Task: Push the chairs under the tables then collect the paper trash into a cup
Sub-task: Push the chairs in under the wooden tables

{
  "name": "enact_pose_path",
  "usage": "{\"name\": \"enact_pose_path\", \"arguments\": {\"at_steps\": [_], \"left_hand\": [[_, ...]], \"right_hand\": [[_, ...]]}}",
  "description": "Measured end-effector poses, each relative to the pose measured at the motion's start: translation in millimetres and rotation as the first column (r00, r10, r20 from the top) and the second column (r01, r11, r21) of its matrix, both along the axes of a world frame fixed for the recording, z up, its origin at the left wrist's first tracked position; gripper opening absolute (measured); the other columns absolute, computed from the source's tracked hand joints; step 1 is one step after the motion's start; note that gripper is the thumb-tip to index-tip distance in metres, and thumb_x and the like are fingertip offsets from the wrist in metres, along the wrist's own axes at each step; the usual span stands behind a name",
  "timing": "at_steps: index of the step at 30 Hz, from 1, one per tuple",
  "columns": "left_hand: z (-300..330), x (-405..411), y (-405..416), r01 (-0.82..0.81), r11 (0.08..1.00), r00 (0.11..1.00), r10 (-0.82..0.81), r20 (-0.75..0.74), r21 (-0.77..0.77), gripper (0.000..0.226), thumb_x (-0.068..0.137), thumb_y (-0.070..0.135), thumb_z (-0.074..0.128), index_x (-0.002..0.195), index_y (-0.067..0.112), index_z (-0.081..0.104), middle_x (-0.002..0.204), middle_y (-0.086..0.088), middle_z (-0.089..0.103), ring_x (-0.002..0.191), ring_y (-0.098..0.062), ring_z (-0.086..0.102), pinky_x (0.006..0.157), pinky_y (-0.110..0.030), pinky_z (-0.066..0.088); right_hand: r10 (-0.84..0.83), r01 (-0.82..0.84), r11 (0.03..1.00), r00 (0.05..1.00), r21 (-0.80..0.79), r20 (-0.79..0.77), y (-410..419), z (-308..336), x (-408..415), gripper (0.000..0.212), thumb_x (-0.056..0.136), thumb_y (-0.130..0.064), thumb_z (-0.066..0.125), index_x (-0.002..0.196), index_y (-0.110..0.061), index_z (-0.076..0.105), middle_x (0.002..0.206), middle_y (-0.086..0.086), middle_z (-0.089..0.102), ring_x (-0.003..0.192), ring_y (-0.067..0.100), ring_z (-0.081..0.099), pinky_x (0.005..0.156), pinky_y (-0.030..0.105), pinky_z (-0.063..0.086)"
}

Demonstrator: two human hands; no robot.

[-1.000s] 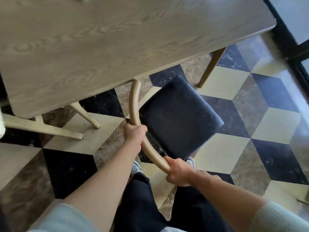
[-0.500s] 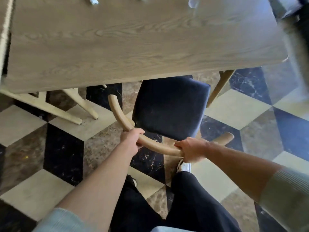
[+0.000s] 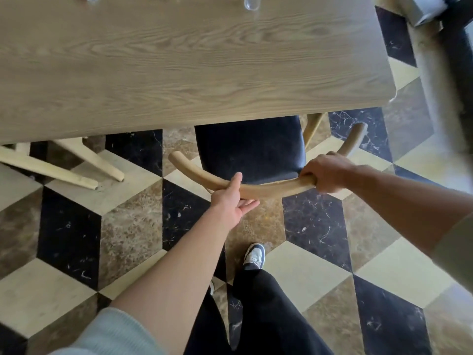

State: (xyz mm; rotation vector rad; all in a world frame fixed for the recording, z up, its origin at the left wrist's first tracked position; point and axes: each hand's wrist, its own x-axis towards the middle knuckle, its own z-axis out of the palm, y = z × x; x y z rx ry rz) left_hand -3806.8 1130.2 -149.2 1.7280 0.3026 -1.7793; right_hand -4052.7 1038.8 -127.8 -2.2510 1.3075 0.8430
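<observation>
A wooden table point(image 3: 179, 60) with pronounced pale oak grain and a rounded corner fills the upper frame. Beneath its near edge a chair point(image 3: 252, 149) is seen, with the front of its dark padded seat tucked under the tabletop and the rear part exposed. The seat is matte black, slightly dusty, with soft rounded corners. A curved backrest rail point(image 3: 271, 189) of smooth light wood, round in section, arcs around the seat with both tips pointing toward the table.

The rail is clamped by the right hand point(image 3: 326, 172) near its right bend, fingers curled tightly round the wood. The left hand point(image 3: 230, 198) is set against the rail left of centre: thumb raised over the top, fingers fairly straight and loosely spread beneath it, so the rail is cradled rather than gripped.

Splayed pale wooden legs point(image 3: 84, 165) of neighbouring furniture are seen at left under the table. A clear glass object point(image 3: 252, 3) is cut off at the table's far edge; its form cannot be told. The floor point(image 3: 133, 216) is glossy stone in a cube pattern of black veined, mottled brown and cream rhombuses. Black trousers and a white-and-dark sneaker point(image 3: 254, 254) are seen below, with grey knit sleeves at both lower corners.
</observation>
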Motion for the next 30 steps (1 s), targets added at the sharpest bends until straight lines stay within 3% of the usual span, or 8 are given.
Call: {"name": "enact_pose_path", "arguments": {"at_steps": [9, 15, 17, 19, 22, 26, 28, 30], "left_hand": [[-16.2, 24.4, -8.4, 0.065, 0.998, 0.997, -0.064, 0.045, -0.021, 0.051, 0.094, 0.039, 0.074, 0.132, 0.012, 0.052, 0.123, -0.023, 0.069, 0.104, -0.039, 0.074, 0.076, -0.054, 0.066], [-14.4, 36.1, -11.3, 0.086, 0.996, 0.996, -0.085, 0.022, -0.038, 0.051, 0.093, 0.035, 0.076, 0.132, 0.013, 0.052, 0.121, -0.024, 0.069, 0.098, -0.039, 0.076, 0.069, -0.05, 0.067], [-16.8, 43.2, -14.8, 0.081, 0.996, 0.997, -0.08, 0.013, -0.048, 0.05, 0.092, 0.034, 0.077, 0.129, 0.01, 0.054, 0.119, -0.025, 0.07, 0.097, -0.038, 0.076, 0.07, -0.051, 0.067], [-18.7, 48.3, -16.5, 0.075, 0.996, 0.997, -0.075, 0.007, -0.052, 0.048, 0.091, 0.034, 0.079, 0.125, 0.009, 0.055, 0.118, -0.024, 0.07, 0.098, -0.039, 0.076, 0.075, -0.054, 0.066], [-16.8, 54.4, -13.0, 0.176, 0.982, 0.984, -0.178, -0.028, -0.069, 0.059, 0.089, 0.046, 0.077, 0.131, 0.012, 0.053, 0.123, -0.022, 0.071, 0.102, -0.036, 0.075, 0.078, -0.055, 0.066], [0.6, 91.7, -1.5, 0.595, 0.799, 0.803, -0.596, 0.023, -0.086, 0.086, 0.083, 0.073, 0.066, 0.138, 0.009, 0.048, 0.128, -0.019, 0.069, 0.104, -0.031, 0.073, 0.067, -0.046, 0.066], [11.5, 124.9, -1.7, 0.66, 0.748, 0.751, -0.655, 0.083, -0.072, 0.077, 0.09, 0.067, 0.064, 0.131, 0.003, 0.055, 0.119, -0.017, 0.073, 0.104, -0.03, 0.073, 0.072, -0.045, 0.065], [27.5, 160.9, -6.2, 0.631, 0.769, 0.776, -0.619, 0.125, -0.104, 0.056, 0.1, 0.05, 0.061, 0.128, 0.001, 0.061, 0.115, -0.018, 0.075, 0.106, -0.033, 0.073, 0.082, -0.048, 0.063]], "right_hand": [[0.061, -0.062, 0.998, 0.997, 0.022, 0.046, -2.7, -16.1, 12.7, 0.037, 0.081, -0.006, 0.063, 0.097, -0.039, 0.066, 0.062, -0.023, 0.045, 0.071, 0.012, 0.049, 0.096, 0.042, 0.041], [-0.026, 0.026, 0.998, 1.0, 0.055, -0.005, -1.2, -7.7, 22.9, 0.035, 0.083, -0.01, 0.067, 0.108, -0.035, 0.068, 0.083, -0.013, 0.064, 0.083, 0.017, 0.059, 0.081, 0.034, 0.038], [-0.041, 0.041, 0.999, 0.999, 0.035, -0.022, -1.0, -8.5, 27.2, 0.034, 0.084, -0.015, 0.071, 0.11, -0.037, 0.069, 0.081, -0.017, 0.057, 0.091, 0.016, 0.055, 0.093, 0.04, 0.04], [-0.072, 0.07, 0.997, 0.992, -0.025, -0.108, 2.8, -12.8, 33.5, 0.026, 0.084, -0.023, 0.073, 0.104, -0.039, 0.068, 0.086, -0.015, 0.052, 0.108, 0.02, 0.051, 0.116, 0.054, 0.022], [-0.149, 0.122, 0.98, 0.974, -0.159, -0.17, 17.8, -14.5, 43.6, 0.019, 0.091, -0.026, 0.069, 0.108, -0.036, 0.07, 0.1, -0.005, 0.059, 0.118, 0.028, 0.051, 0.12, 0.061, 0.014], [-0.163, 0.156, 0.986, 0.98, -0.065, -0.111, 29.4, -1.2, 67.3, 0.048, 0.093, -0.01, 0.065, 0.135, -0.032, 0.059, 0.123, 0.003, 0.06, 0.125, 0.027, 0.048, 0.115, 0.052, 0.024], [-0.201, 0.203, 0.979, 0.976, 0.006, -0.079, 24.7, 13.4, 88.9, 0.059, 0.092, -0.002, 0.058, 0.144, -0.029, 0.052, 0.132, 0.007, 0.057, 0.124, 0.028, 0.049, 0.097, 0.04, 0.038], [-0.251, 0.254, 0.966, 0.966, 0.045, -0.064, 16.7, 25.3, 113.7, 0.057, 0.093, 0.002, 0.051, 0.146, -0.022, 0.051, 0.139, 0.012, 0.057, 0.122, 0.031, 0.055, 0.084, 0.032, 0.042]]}}
